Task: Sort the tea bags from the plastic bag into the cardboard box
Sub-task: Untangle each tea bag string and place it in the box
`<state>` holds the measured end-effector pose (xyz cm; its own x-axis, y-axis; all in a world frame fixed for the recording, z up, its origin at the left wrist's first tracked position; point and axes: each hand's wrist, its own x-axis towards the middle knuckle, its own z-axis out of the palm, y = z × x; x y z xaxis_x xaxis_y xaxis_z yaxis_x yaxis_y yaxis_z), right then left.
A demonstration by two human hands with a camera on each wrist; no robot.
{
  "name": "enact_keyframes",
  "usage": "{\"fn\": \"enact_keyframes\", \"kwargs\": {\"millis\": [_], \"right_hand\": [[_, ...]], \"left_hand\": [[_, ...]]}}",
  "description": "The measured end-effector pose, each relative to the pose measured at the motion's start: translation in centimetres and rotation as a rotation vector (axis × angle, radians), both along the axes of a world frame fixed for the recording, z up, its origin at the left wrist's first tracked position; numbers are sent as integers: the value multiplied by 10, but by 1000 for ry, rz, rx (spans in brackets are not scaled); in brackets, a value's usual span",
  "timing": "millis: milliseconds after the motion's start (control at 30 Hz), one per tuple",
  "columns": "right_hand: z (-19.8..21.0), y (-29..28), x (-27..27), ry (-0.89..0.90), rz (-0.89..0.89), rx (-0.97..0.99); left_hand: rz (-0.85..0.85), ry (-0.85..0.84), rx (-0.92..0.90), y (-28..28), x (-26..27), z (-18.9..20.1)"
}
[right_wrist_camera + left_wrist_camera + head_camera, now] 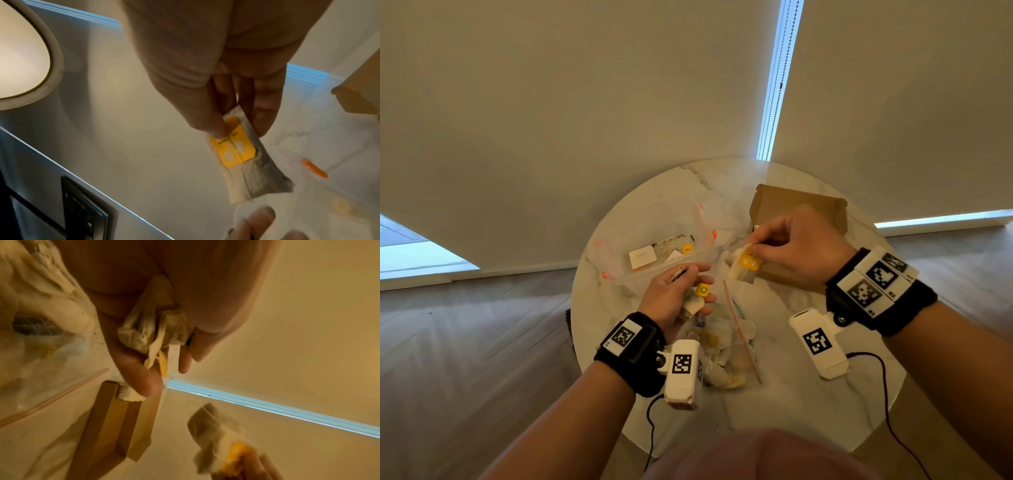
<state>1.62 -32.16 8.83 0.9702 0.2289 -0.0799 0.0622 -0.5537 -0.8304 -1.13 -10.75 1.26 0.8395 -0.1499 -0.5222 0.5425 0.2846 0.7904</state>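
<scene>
My right hand [784,240] pinches a tea bag [743,263] with a yellow tag [232,146] between thumb and fingers, held in the air just left of the open cardboard box [801,205]. My left hand [674,294] holds a crumpled tea bag [152,327] with a yellow tag [703,290] in its curled fingers, above the clear plastic zip bag [726,346] that lies on the table with several tea bags inside. The box [115,420] shows in the left wrist view beyond my fingers.
All of this sits on a round white marble table [791,383]. A clear plastic container [654,236] with orange clips, holding a white card and loose tea, stands at the back left. Roller blinds hang behind the table. Wrist-camera cables trail over the front edge.
</scene>
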Motion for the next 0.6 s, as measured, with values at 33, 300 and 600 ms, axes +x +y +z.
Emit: {"fn": "enact_keyframes", "kwargs": {"millis": [33,300,600], "right_hand": [[2,-3,1,-5,-4,-8],[6,-18,3,-1,-29,-56],[2,-1,-1,55,220,-143]], "left_hand": [[13,8,34,3,1,-2],[87,-29,300,26,14,-4],[-426,-581,564,-4,23,33]]}}
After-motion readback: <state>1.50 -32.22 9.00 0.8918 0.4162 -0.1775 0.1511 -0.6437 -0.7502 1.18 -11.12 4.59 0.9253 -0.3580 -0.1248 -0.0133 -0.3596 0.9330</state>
